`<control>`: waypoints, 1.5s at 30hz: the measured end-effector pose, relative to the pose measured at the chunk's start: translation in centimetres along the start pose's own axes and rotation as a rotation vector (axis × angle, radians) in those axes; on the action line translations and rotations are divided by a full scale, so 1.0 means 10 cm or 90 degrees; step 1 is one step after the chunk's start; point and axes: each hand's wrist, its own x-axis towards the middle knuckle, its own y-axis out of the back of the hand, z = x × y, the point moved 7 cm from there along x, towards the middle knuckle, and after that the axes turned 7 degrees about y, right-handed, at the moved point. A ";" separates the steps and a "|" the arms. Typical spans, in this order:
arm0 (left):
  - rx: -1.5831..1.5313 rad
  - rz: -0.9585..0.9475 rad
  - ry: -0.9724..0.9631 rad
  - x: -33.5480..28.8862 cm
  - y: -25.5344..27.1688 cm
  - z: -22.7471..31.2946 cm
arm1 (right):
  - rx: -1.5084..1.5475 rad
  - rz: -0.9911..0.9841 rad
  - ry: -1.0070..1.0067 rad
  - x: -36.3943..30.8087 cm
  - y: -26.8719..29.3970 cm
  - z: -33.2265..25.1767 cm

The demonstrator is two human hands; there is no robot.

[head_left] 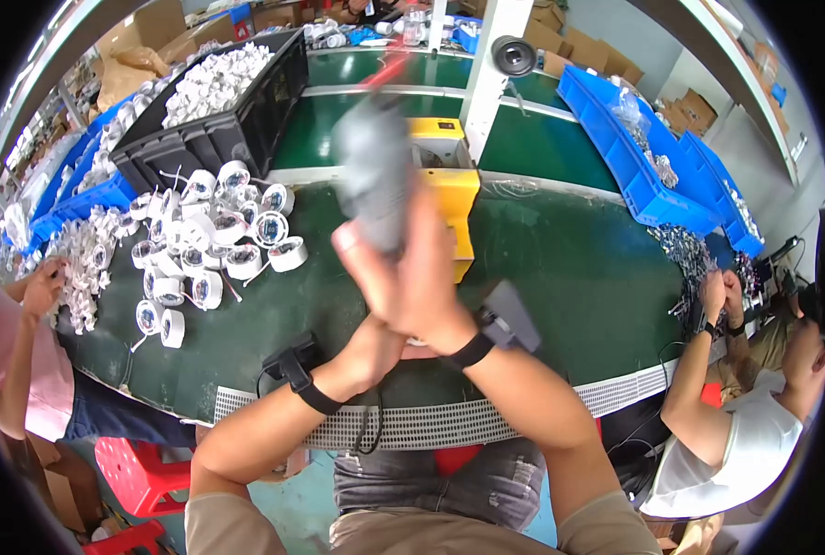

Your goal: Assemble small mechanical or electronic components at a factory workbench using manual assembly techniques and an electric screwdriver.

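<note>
My right hand [426, 287] wraps round a grey electric screwdriver [375, 162], which is upright and smeared by motion, a red cord [391, 72] above it. Below and against it lies my left hand [375, 350], its fingers mostly hidden. A sliver of something white [418, 351] shows by the left hand; what it is I cannot make out. Just behind the hands stands a yellow box-shaped machine [463, 199]. To their left, white round parts [209, 231] with short wires are heaped on the green work surface [560, 250].
A black crate [209, 134] of white pieces stands far left, blue bins [634, 157] at the far right. A white post [496, 83] rises behind the machine. Co-workers handle parts at left [43, 287] and right [722, 296]. Black straps with boxy devices sit on my wrists.
</note>
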 end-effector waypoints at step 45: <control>-0.002 0.115 0.017 0.06 0.06 0.09 | 0.312 0.164 -0.344 -0.29 0.35 0.36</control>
